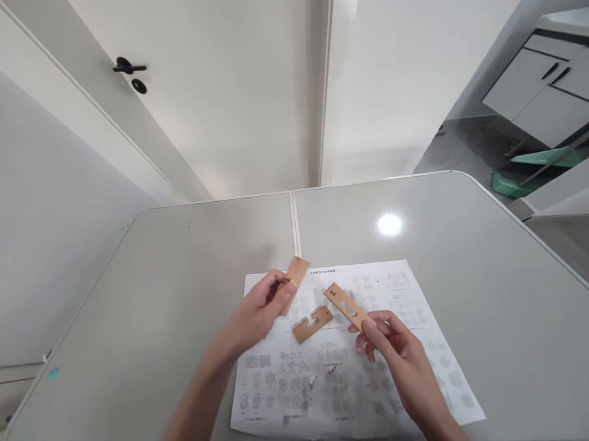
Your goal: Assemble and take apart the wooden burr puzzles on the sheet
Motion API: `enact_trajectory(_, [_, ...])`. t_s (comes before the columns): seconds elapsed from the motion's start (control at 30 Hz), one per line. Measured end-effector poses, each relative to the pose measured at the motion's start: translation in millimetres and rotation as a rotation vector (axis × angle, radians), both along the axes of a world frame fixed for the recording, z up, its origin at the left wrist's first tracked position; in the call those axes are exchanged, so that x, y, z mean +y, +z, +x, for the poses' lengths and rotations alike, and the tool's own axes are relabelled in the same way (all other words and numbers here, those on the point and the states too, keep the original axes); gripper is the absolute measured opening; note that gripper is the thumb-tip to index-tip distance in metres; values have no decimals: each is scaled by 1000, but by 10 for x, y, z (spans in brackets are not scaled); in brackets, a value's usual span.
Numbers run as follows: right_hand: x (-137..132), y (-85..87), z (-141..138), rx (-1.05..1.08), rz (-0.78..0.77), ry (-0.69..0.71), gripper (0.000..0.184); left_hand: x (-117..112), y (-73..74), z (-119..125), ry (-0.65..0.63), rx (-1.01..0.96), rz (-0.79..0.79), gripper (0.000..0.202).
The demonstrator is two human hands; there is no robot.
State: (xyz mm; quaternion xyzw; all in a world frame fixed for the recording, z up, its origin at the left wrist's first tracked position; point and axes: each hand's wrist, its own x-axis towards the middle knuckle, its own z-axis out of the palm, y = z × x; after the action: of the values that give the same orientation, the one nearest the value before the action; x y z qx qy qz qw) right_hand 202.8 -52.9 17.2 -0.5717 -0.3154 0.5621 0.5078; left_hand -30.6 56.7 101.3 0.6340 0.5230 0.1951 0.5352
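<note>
L grip (262, 314) pinches wood pc (298, 268); R grip (394, 343) pinches pc no. 2 (336, 295). Loose notched pc (306, 332) lies on printed sheet (251, 381) btwn, R of L grip & L of R grip, long axis slanting near-L to far-R, crosswise to pc no. 2; can't tell which grip's nearer.

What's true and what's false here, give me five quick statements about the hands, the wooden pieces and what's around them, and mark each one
1. The right hand holds the wooden piece marked 2. True.
2. The left hand is empty. False: it grips another wooden piece.
3. The notched wooden piece lies between the hands, held by neither. True.
4. The printed sheet is rolled into a tube. False: it is spread out on the table.
5. The door handle is black. True.
</note>
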Motion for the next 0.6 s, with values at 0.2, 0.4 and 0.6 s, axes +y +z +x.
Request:
enact_trajectory(0.2, [-51, 73, 81, -14, 27, -131, 32, -213, 150, 478, -190, -206, -187, 34])
enact_trajectory(0.4, [-99, 180, 182, 31, 63, -226, 29, -330, 305, 732, -280, -190, -302, 29])
enact_trajectory(0.6, [-169, 230, 239, -15, 66, -250, 28, -343, 346, 804, -305, -100, -238, 24])
